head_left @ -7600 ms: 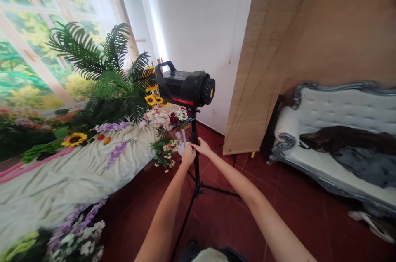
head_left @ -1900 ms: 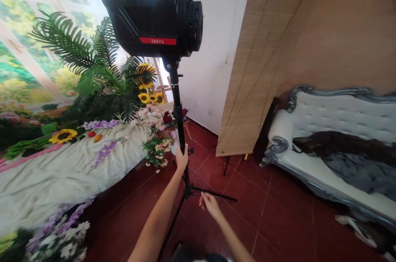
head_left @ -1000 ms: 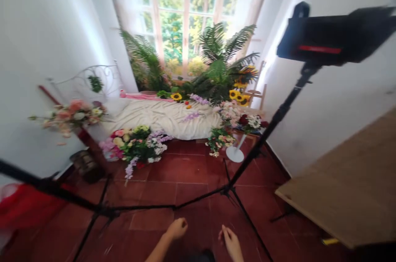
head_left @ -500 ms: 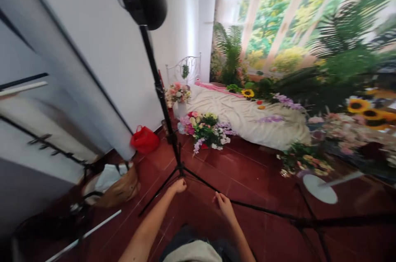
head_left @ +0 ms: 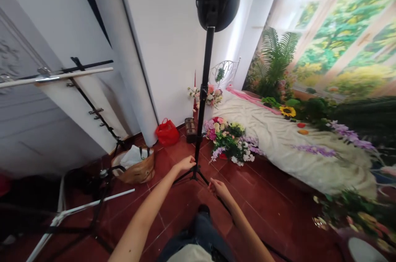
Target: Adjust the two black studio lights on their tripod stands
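Note:
A black light stand point(head_left: 202, 113) rises upright in front of me, topped by a round black lamp head point(head_left: 218, 0). Close to its lower pole, my left hand point(head_left: 186, 164) is closed, its fingers curled; whether it touches the pole I cannot tell. My right hand point(head_left: 219, 188) is closed in a pinch, to the right of the stand's base. Anything in either set of fingers is too small or hidden to name. A dark line, a leg or cable, runs behind the right hand toward the lower right.
Flower bunches point(head_left: 229, 138) lie by a bed with a cream cover point(head_left: 269, 126). A red bag point(head_left: 167, 132), a small brown chest point(head_left: 190, 129) and a tan bag point(head_left: 139, 167) stand on the floor. White and black poles point(head_left: 93, 203) reach in from the left.
My view has turned left, so the stand and bed appear further right. Both hands have risen a little in view and stay closed; the left is now nearer the pole.

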`<move>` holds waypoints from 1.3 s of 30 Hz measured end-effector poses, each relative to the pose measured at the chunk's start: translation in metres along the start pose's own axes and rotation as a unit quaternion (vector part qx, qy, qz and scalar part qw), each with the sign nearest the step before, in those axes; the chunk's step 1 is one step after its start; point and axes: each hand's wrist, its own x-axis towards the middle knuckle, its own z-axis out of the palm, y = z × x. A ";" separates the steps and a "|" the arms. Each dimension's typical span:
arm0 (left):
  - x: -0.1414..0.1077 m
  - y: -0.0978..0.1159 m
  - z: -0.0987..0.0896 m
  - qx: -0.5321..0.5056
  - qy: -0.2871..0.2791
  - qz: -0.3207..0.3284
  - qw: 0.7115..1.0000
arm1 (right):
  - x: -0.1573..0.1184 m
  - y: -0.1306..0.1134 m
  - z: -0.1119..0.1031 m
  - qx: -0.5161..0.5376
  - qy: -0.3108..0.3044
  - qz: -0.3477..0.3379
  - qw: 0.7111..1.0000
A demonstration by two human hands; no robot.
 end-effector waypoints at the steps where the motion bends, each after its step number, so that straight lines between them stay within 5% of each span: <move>1: 0.004 0.004 -0.002 -0.017 0.023 0.013 0.999 | 0.011 -0.009 -0.002 0.033 -0.018 0.019 0.999; 4: 0.019 0.024 -0.012 -0.043 0.098 0.061 0.992 | 0.049 -0.040 -0.010 0.106 -0.052 0.059 0.991; 10: 0.070 0.083 -0.030 -0.104 0.249 0.146 0.952 | 0.129 -0.123 -0.020 0.046 -0.055 0.074 0.995; 14: 0.113 0.103 -0.026 -0.145 0.281 0.124 0.941 | 0.178 -0.169 -0.020 0.007 -0.042 0.031 0.999; 18: 0.147 0.102 -0.012 -0.187 0.333 0.093 0.920 | 0.218 -0.194 -0.019 -0.073 -0.089 0.034 0.993; 29: 0.183 0.101 0.012 -0.181 0.530 -0.022 0.828 | 0.273 -0.191 -0.037 -0.023 -0.245 0.073 0.967; 39: 0.190 0.101 0.014 -0.159 0.556 -0.065 0.813 | 0.284 -0.177 -0.046 0.027 -0.296 0.009 0.955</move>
